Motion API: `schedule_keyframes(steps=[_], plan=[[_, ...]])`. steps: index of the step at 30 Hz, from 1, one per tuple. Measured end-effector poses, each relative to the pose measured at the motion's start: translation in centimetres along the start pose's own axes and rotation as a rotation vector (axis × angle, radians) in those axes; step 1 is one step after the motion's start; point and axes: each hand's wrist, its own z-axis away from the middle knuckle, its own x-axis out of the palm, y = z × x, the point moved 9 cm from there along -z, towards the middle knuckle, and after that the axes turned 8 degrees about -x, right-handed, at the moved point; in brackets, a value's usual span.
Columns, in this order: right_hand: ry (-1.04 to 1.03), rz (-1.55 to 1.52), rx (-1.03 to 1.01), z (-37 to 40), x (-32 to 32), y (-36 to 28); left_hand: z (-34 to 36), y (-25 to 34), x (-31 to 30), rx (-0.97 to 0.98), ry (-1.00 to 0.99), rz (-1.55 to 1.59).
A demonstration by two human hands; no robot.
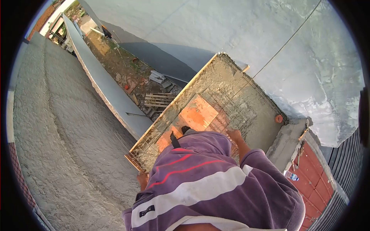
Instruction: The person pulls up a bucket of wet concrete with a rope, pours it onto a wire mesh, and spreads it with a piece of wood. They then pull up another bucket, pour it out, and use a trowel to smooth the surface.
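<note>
My left hand (pixel 143 179) is low beside my shirt, at the near corner of the wooden form board (pixel 173 102). Its fingers look curled; what they hold, if anything, is hidden. My right hand (pixel 234 136) reaches over the steel rebar mesh (pixel 220 122), its fingers closed near the bars. I cannot make out anything in them. Between the hands an orange panel (pixel 198 112) lies on the slab, and a dark shoe (pixel 185 129) shows at its near edge. Wet grey concrete (pixel 262 106) covers the slab's far and right parts.
A taut line (pixel 285 44) crosses the big grey wall (pixel 246 27). An orange pipe end (pixel 278 118) sticks out of the concrete. A water bottle (pixel 291 175) lies on the red surface at right. Beyond the board's left edge is a drop to ground with a wooden pallet (pixel 158 100).
</note>
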Motion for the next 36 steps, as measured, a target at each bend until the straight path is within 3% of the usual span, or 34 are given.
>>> schedule_keyframes(steps=[3, 5, 6, 9, 10, 11, 13, 19, 25, 27, 36], plan=[[-0.038, -0.032, 0.033, -1.4, -0.7, -0.1, 5.6, 9.1, -0.7, -0.129, -0.103, 0.261], [-0.143, -0.075, 0.023, -8.4, 3.7, 6.5, 8.4, 14.2, -1.5, -0.164, -0.085, 0.386], [-0.205, 0.156, -0.115, -8.1, 3.1, 4.2, 7.9, 14.5, -1.6, -0.207, -0.064, 0.513], [-0.259, 0.361, -0.275, -8.1, 1.9, 1.0, 8.8, 16.5, -2.6, -0.168, 0.072, 0.395], [-0.269, 0.242, -0.21, -8.0, 1.3, -0.2, 9.6, 16.3, -2.5, -0.233, 0.081, 0.409], [-0.247, -0.1, -0.02, -6.9, 0.7, -1.6, 10.5, 16.2, -2.4, -0.297, 0.087, 0.424], [-0.183, -0.31, 0.086, -5.1, -1.1, -4.8, 11.2, 15.0, -1.9, -0.374, 0.089, 0.458], [-0.148, -0.374, -0.069, -8.1, -3.8, -7.5, 13.4, 7.3, 0.5, -0.54, 0.043, 0.585], [-0.178, -0.283, 0.017, -10.4, -3.6, -7.1, 14.3, 1.4, 2.0, -0.563, -0.049, 0.69], [-0.207, -0.249, 0.002, -9.8, -3.7, -8.9, 15.1, 1.6, 1.9, -0.611, 0.037, 0.65], [-0.286, -0.218, -0.104, -10.3, -2.8, -14.6, 15.9, 3.7, 2.8, -0.55, 0.044, 0.686]])
